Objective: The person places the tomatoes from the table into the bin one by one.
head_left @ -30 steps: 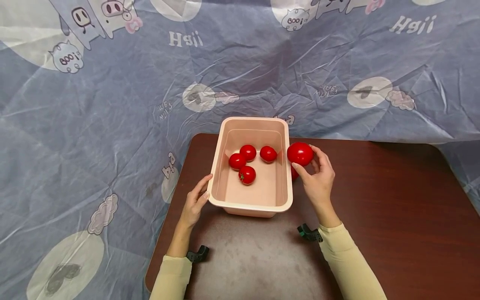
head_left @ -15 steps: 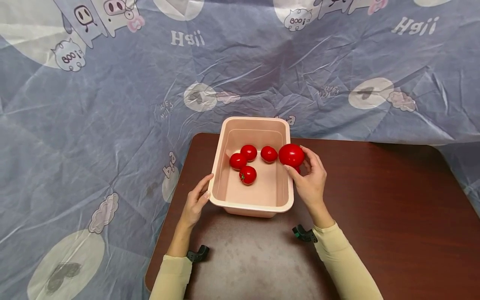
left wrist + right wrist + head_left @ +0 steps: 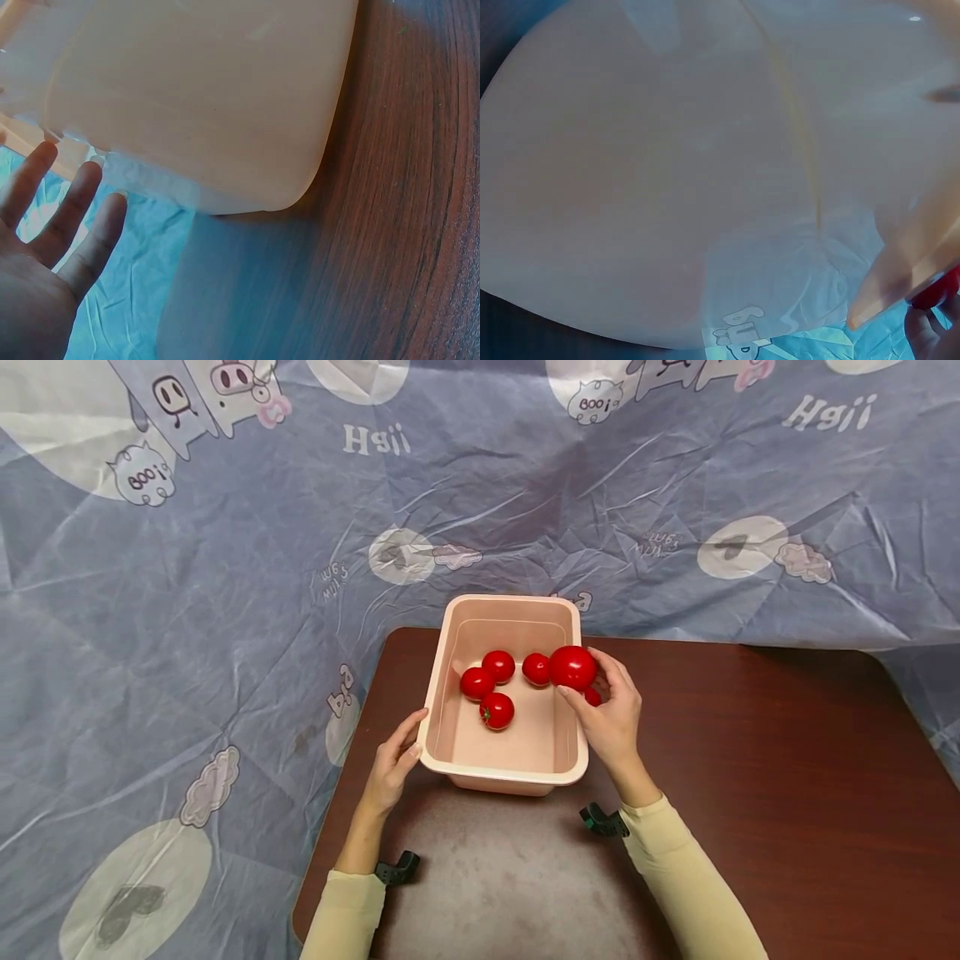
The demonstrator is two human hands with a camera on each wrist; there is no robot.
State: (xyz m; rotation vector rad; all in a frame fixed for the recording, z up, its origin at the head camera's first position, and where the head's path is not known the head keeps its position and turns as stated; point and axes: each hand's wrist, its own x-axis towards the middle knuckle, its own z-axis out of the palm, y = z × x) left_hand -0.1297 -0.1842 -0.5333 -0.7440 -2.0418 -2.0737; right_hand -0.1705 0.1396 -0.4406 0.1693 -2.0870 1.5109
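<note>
A pale pink plastic bin (image 3: 506, 774) stands on the table, with several glossy red tomatoes (image 3: 497, 711) on its floor. Over the bin's right rim, the right hand (image 3: 611, 718) pinches a larger-looking tomato (image 3: 573, 668) between thumb and fingers. A second red patch (image 3: 592, 697) shows behind that thumb; I cannot tell if this hand holds it too. In the right wrist view, fingertips (image 3: 922, 330) and red skin appear at the lower right edge, beyond the bin wall. The left hand (image 3: 388, 772) touches the bin's left rim; its fingers (image 3: 94, 244) look straight and spread in the left wrist view.
The dark brown table (image 3: 780, 777) extends to the right, with a worn grey area (image 3: 510, 868) in front of the bin. A wrinkled blue printed sheet (image 3: 262, 568) hangs behind and to the left. Black straps with small mounts (image 3: 603, 820) sit at both wrists.
The right hand has moved left with its tomato, from beside the bin to over its right rim, now overlapping a tomato inside. The left hand and bin have stayed in place.
</note>
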